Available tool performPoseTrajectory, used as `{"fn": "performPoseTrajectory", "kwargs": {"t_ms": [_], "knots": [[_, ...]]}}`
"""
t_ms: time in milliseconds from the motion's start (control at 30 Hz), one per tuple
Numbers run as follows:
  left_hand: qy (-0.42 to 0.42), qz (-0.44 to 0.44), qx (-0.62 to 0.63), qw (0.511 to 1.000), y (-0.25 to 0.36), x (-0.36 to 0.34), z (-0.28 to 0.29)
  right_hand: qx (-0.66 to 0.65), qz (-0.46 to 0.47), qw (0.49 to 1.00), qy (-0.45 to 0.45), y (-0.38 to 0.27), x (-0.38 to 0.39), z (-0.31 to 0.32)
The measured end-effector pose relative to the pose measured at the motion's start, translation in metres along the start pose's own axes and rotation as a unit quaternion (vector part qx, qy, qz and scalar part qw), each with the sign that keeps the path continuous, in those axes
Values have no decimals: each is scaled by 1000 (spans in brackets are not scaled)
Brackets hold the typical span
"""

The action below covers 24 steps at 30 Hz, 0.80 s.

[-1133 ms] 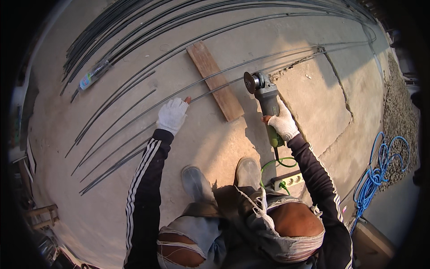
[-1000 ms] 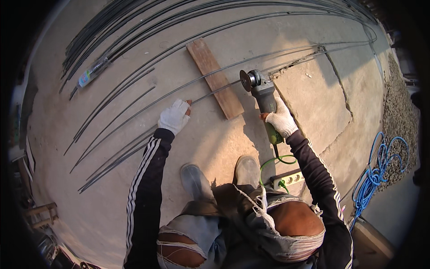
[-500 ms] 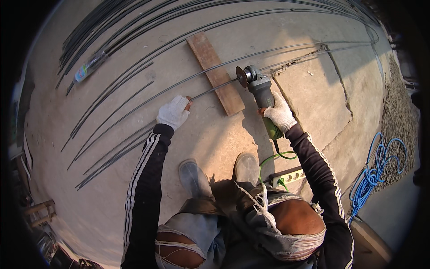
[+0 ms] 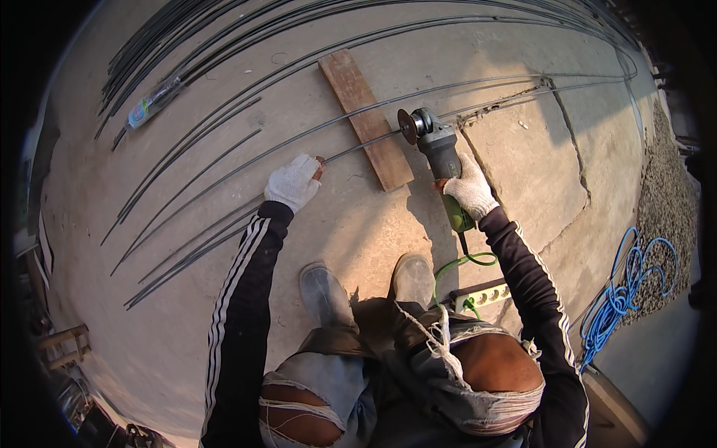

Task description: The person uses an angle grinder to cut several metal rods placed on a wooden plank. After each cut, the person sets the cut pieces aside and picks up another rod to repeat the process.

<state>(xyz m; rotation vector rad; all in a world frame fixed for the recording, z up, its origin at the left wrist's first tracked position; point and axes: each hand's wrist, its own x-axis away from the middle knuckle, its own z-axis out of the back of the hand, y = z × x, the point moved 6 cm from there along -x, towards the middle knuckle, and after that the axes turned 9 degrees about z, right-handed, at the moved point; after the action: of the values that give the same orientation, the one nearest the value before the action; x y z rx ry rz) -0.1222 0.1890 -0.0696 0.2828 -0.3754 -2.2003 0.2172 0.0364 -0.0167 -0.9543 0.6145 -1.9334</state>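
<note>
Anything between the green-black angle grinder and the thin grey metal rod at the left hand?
Nothing visible: the grinder has its round disc right at the rod, contact unclear. The brown wooden plank lies under the rod.

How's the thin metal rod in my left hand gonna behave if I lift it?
The rod looks metal, so it's probably stiff over short stretches. It's thin and seems to run well past the angle grinder, so the far end may sag or whip. Lying across the wooden board, it could slide there.
</note>
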Motion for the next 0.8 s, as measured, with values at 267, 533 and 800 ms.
{"fn": "performPoseTrajectory", "kwargs": {"t_ms": [267,533,800], "knots": [[18,-6,32,999,0,0,1,15,-19,1000,-2,-1,-1,-1],[-13,19,9,1000,-6,1,-7,19,-26,999,-18,-6,-4,1],[-14,31,27,999,-5,2,-6,45,-33,998,-11,-7,-6,0]]}}
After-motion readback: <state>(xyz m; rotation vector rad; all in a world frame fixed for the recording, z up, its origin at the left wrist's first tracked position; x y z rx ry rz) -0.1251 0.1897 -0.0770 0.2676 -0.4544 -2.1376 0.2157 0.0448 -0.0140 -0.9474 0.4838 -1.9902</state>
